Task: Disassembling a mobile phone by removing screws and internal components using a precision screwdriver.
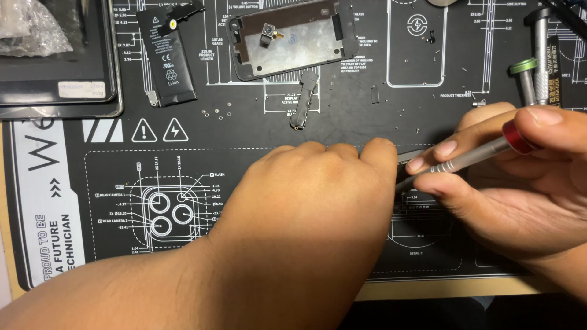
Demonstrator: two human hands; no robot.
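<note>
While a black repair mat (244, 128) printed with white diagrams covers the desk, a slim grey screwdriver with a red cap (474, 154) is pinched between the fingers of the right hand (513, 177), its tip angled down towards the left. The left hand (306, 201) is laid knuckles-up on the mat just beside that tip; what it presses cannot be told. Farther back, a black phone battery (168, 55) and an opened phone shell (290, 40) are seen.

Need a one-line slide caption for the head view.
Right hand holds a red-capped screwdriver beside the left hand on a black repair mat, with a battery and phone housing behind.
</note>
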